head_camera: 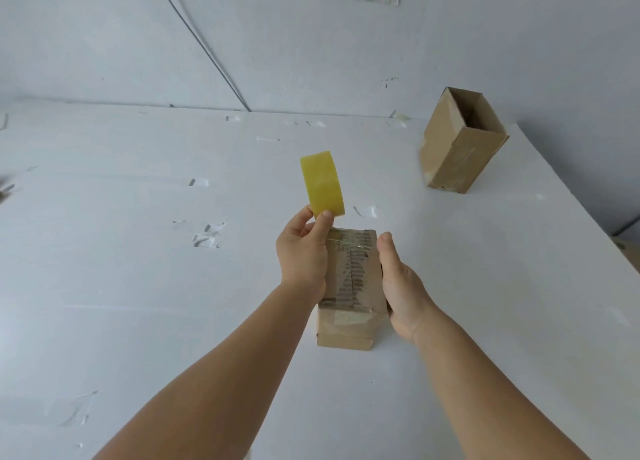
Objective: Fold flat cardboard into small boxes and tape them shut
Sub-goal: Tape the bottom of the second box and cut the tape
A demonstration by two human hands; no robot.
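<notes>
Standing on the white table (138,286), the small box (349,279) is steadied by the right hand (401,286) curled round its side, seemingly so the left hand (303,251), pinching the yellow tape roll (322,182), can draw tape across its top.
</notes>
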